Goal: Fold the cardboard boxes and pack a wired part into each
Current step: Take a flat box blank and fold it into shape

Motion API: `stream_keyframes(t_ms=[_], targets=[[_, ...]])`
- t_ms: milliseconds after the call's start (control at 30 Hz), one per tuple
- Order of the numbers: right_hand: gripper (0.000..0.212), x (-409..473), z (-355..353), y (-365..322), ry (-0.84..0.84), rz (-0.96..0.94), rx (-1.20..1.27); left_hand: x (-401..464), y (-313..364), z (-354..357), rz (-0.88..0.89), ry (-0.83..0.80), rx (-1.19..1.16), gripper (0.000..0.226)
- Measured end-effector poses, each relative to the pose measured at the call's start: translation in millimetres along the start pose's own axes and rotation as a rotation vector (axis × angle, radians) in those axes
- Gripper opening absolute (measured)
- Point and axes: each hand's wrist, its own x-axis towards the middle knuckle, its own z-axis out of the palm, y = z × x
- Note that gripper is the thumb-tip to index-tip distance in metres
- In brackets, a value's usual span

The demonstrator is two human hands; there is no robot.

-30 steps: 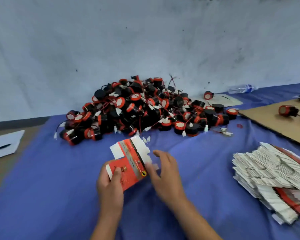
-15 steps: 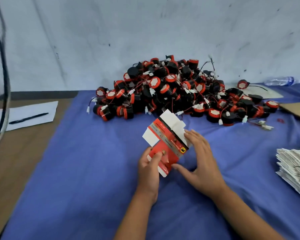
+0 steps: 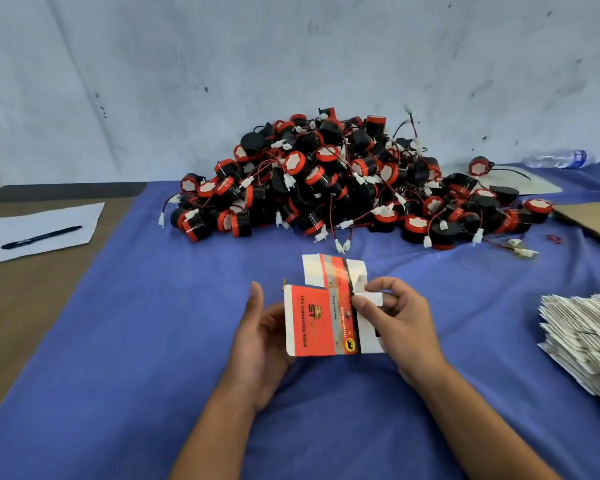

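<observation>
**First box only half opened, whole pile of parts still to pack**

The person holds one red and white cardboard box [image 3: 321, 318] just above the blue-covered worktop [image 3: 118, 341], in front of the chest. The left hand [image 3: 260, 344] cups the box's left edge from behind, its fingers hidden by the printed panel and the thumb standing straight up and free. The right hand [image 3: 399, 318] pinches a white side flap [image 3: 369, 299] between thumb and forefinger. The box looks partly opened out, with its far flaps still sticking up unfolded, so the folding step appears to be in hand and not finished.

No folded or packed box shows anywhere in view. The heap of black and red wired parts [image 3: 343, 185] lies beyond the box against the wall, and a thick stack of flat box blanks [image 3: 582, 337] sits at the right. By that evidence the task seems barely begun.

For room, the cloth between the hands and the heap is open, as is the wide stretch at the left. The cloth ends at the left on a bare brown surface, where a sheet of paper [image 3: 42, 225] carries a pen [image 3: 40, 233]. At the right, a cardboard sheet [image 3: 596, 220] and the stack crowd the reach. Loose wires and white connectors trail out from the heap's near edge and could snag a reaching hand.
</observation>
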Motion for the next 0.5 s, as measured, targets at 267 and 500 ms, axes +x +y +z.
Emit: stream_keyframes(t_ms=[267,500], targets=[[0.006,-26,-13,-12,-0.194,0.155,0.149,9,-12,29,0.024,-0.022,-0.080,0.054],[0.008,-3,17,-33,-0.283,0.286,0.198,12,-20,25,-0.031,-0.099,-0.061,0.039]])
